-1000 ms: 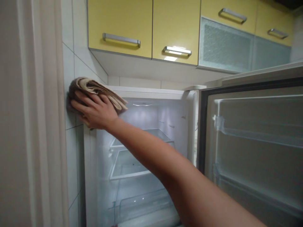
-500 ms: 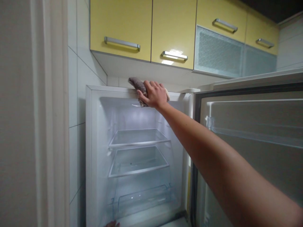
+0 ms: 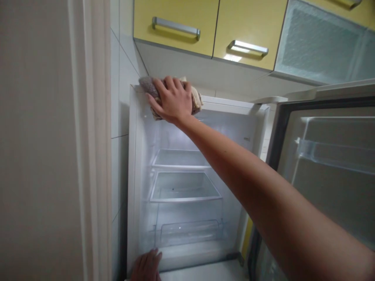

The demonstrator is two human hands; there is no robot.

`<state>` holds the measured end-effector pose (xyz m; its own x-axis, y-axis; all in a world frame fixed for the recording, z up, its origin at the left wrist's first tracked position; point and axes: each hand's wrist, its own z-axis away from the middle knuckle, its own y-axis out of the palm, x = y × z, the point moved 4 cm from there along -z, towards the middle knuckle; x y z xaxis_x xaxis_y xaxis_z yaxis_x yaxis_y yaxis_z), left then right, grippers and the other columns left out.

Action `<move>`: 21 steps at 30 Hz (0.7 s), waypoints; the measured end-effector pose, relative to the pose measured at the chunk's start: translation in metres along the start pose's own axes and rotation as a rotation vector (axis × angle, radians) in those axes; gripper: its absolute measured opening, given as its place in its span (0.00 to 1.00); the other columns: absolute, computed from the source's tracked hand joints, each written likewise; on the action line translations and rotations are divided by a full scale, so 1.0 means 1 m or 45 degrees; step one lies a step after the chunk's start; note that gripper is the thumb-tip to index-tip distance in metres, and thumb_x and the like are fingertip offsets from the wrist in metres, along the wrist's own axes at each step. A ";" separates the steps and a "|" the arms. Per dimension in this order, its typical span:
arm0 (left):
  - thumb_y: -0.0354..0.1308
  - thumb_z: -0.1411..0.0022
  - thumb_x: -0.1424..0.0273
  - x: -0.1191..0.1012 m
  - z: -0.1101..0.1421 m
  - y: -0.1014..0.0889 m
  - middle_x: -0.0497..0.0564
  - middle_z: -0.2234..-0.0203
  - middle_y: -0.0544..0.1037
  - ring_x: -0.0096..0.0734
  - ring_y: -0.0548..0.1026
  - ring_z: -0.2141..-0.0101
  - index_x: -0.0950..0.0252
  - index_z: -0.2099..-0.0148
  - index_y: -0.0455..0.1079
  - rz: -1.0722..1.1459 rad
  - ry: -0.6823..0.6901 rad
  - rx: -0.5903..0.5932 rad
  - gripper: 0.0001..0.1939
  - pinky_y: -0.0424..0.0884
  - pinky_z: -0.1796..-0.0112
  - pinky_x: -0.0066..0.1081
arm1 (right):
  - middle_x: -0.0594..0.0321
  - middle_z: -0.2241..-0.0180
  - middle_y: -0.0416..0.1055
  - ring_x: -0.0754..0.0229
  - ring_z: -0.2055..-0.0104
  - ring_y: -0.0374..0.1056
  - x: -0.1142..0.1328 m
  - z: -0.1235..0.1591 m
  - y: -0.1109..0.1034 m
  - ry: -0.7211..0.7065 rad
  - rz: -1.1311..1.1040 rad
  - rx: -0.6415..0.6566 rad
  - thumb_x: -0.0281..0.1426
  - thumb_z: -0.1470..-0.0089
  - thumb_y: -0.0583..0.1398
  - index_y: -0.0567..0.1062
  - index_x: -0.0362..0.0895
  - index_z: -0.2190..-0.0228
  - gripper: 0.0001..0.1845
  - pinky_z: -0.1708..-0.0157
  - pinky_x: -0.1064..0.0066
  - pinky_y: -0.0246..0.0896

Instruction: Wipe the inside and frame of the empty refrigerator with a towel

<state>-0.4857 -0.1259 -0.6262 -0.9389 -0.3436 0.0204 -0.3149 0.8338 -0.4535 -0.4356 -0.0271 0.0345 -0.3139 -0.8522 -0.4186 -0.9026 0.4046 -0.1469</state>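
Observation:
A brown and cream cloth is bunched under my right hand, whose fingers press it against the top front edge of the open refrigerator, near its left corner. The arm reaches across from the lower right and covers part of the interior. Low at the left side of the refrigerator's front frame rests my left hand, fingers laid on the edge and nothing visible in them; its wrist is cut off by the picture's bottom.
Inside stand glass shelves and a clear drawer. The refrigerator door is swung wide to the right, with a clear door rack. Yellow cabinets hang close above. A pale door frame borders the left.
My right hand has slid the cloth leftward along the refrigerator's top edge toward the corner. More of my left hand shows at the bottom. The view has shifted and tilted.

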 end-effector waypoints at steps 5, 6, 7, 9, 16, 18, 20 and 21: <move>0.59 0.47 0.76 -0.004 -0.015 -0.019 0.48 0.51 0.84 0.39 0.79 0.52 0.54 0.39 0.70 -0.017 0.097 0.132 0.32 0.72 0.47 0.36 | 0.58 0.40 0.73 0.37 0.32 0.62 0.049 -0.018 0.027 -0.126 -0.415 -0.277 0.57 0.31 0.37 0.77 0.54 0.39 0.41 0.38 0.37 0.57; 0.59 0.46 0.77 -0.005 -0.018 -0.023 0.49 0.50 0.84 0.39 0.79 0.52 0.54 0.39 0.69 -0.017 0.120 0.168 0.32 0.72 0.47 0.36 | 0.61 0.42 0.75 0.37 0.31 0.62 0.056 -0.018 0.032 -0.152 -0.521 -0.323 0.58 0.33 0.38 0.80 0.57 0.43 0.41 0.41 0.38 0.60; 0.59 0.46 0.77 -0.005 -0.020 -0.027 0.49 0.49 0.83 0.39 0.79 0.51 0.55 0.38 0.69 -0.010 0.127 0.184 0.32 0.72 0.47 0.35 | 0.64 0.44 0.77 0.37 0.31 0.62 0.062 -0.016 0.037 -0.169 -0.619 -0.350 0.58 0.35 0.38 0.82 0.59 0.46 0.41 0.44 0.40 0.62; 0.59 0.45 0.77 -0.007 -0.023 -0.033 0.49 0.49 0.83 0.39 0.80 0.51 0.55 0.38 0.69 0.009 0.097 0.193 0.32 0.73 0.47 0.36 | 0.66 0.47 0.79 0.36 0.31 0.62 0.074 -0.008 0.044 -0.173 -0.751 -0.332 0.58 0.36 0.37 0.84 0.60 0.53 0.41 0.50 0.42 0.64; 0.55 0.39 0.79 -0.018 -0.027 -0.043 0.54 0.45 0.81 0.41 0.78 0.48 0.59 0.37 0.68 0.051 -0.012 0.268 0.29 0.73 0.44 0.41 | 0.59 0.34 0.69 0.36 0.27 0.55 0.108 0.048 0.046 -0.163 -0.545 0.110 0.53 0.27 0.45 0.78 0.56 0.41 0.31 0.38 0.36 0.61; 0.54 0.39 0.79 -0.020 -0.031 -0.046 0.54 0.44 0.80 0.41 0.78 0.47 0.59 0.37 0.69 0.046 -0.013 0.305 0.28 0.73 0.43 0.43 | 0.59 0.30 0.64 0.36 0.27 0.54 0.115 0.065 0.047 -0.211 -0.457 0.175 0.51 0.26 0.47 0.74 0.55 0.37 0.29 0.35 0.34 0.57; 0.54 0.38 0.79 -0.022 -0.034 -0.049 0.54 0.43 0.80 0.41 0.78 0.46 0.60 0.36 0.69 0.026 0.004 0.338 0.29 0.72 0.42 0.42 | 0.58 0.28 0.61 0.38 0.27 0.55 0.121 0.081 0.051 -0.250 -0.414 0.227 0.50 0.25 0.46 0.72 0.54 0.34 0.29 0.32 0.35 0.53; 0.54 0.38 0.79 -0.022 -0.036 -0.050 0.54 0.42 0.80 0.40 0.77 0.45 0.60 0.34 0.68 0.017 0.018 0.346 0.30 0.71 0.41 0.42 | 0.58 0.27 0.61 0.38 0.28 0.55 0.124 0.088 0.053 -0.265 -0.405 0.252 0.50 0.24 0.46 0.71 0.53 0.33 0.30 0.32 0.36 0.51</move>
<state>-0.4538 -0.1449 -0.5721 -0.9450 -0.3261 0.0244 -0.2559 0.6910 -0.6760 -0.4960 -0.0819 -0.1042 0.0553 -0.8679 -0.4936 -0.8645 0.2058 -0.4586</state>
